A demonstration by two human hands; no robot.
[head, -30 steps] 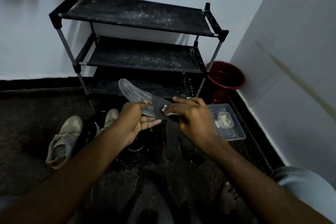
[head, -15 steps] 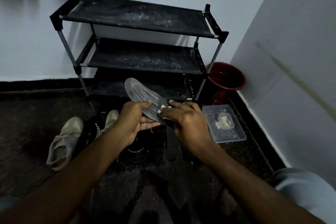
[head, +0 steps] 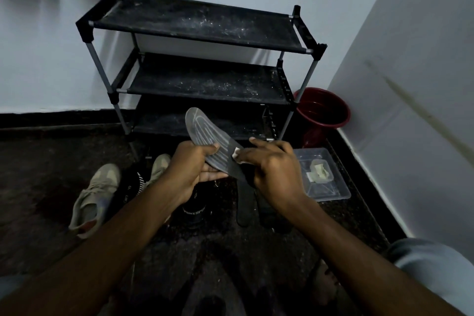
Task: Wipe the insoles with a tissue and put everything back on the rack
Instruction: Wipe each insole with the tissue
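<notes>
head: dark floor (head: 38, 187), white walls (head: 38, 59); left fingers (head: 214, 176) clamp insole (head: 205, 133), right fingers (head: 259, 142) pinch tissue (head: 236, 153).

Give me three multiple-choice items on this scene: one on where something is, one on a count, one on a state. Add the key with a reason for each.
1. Where does the red bucket stand?
A. On the floor, right of the rack, near the wall corner
B. On the rack's top shelf
C. Between the person's arms

2. How many shelves does the rack have?
A. Two
B. Three
C. Five

3. What state is the insole in?
A. Lying on the middle shelf
B. Held in the left hand while the right hand presses a tissue on it
C. Tucked inside a shoe

Key: 1 A, the bucket sits on the floor beside the rack's right legs; 2 B, three dark tiers show one above another; 3 B, both hands are on the insole, above the floor.
</notes>
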